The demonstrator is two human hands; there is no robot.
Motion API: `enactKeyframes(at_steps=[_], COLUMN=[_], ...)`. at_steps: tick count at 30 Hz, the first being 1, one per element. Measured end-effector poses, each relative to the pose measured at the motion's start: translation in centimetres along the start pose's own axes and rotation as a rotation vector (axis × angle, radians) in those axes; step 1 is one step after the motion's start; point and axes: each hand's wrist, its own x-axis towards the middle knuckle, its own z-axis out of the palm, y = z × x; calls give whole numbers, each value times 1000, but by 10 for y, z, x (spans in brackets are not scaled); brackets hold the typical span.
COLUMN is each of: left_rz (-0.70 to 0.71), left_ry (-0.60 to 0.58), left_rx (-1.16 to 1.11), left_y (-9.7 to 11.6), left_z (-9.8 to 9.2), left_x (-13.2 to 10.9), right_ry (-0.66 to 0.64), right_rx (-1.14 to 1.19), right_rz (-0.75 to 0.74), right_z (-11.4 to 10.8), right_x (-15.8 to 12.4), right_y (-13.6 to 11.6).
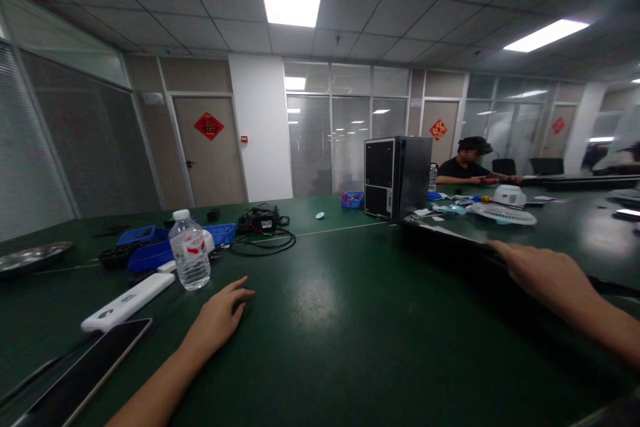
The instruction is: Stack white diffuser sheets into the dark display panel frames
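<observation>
I take the black computer tower (pixel 397 177) as my landmark on the green tabletop (pixel 320 360). The dark flat panel (pixel 445 241) lies just in front of it and stretches away to its right; most of it is too dark for me to say what it is. My right hand (pixel 543 273) is at the panel's upper edge, probably because an edge is the easiest hold on something so broad. The fingertips are hidden, so I cannot tell whether they pinch it or only rest there.

My left hand (pixel 220 317) is well to the tower's left and nearer me, fingers loosely spread, gripping nothing; I judge it idle. Farther left of the tower, the capped water bottle (pixel 190 252) stands upright, presumably to save room, near the white device (pixel 127 302).
</observation>
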Motion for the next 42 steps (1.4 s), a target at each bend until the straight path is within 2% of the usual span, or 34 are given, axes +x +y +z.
enactKeyframes(at_steps=[3,7,13,15,19,23,26,29,32,35,38,42], left_rz=[3,1,-12,-25,-64,-100,-72,-1,73,88,57,-7], left_ry=[-1,4,9,19,56,83,46,-38,-124,-168,-171,-154], left_rx=[-1,-6,-28,-41,-78,-124,-150,-161,-161,-144,-106,-35], left_y=[1,3,6,8,12,12,10,10,12,13,13,16], left_z=[-1,-2,4,6,2,-5,-9,-8,-6,-6,-8,-9], left_x=[-2,-1,4,4,4,4,2,-2,-4,-3,-1,4], right_ry=[18,185,239,189,-31,-213,-390,-506,-387,-303,-339,-421], right_rx=[-80,-108,69,212,534,739,794,805,648,389,279,221], right_rz=[-130,-296,-411,-433,-515,-548,-554,-518,-357,-107,115,333], right_z=[-4,-22,-62,-69,-73,-75,-74,-58,-22,22,59,94], right_x=[-3,-15,-56,-68,-77,-63,-43,-15,22,53,62,54], right_y=[-15,-53,-123,-141,-170,-193,-195,-180,-153,-124,-101,-81])
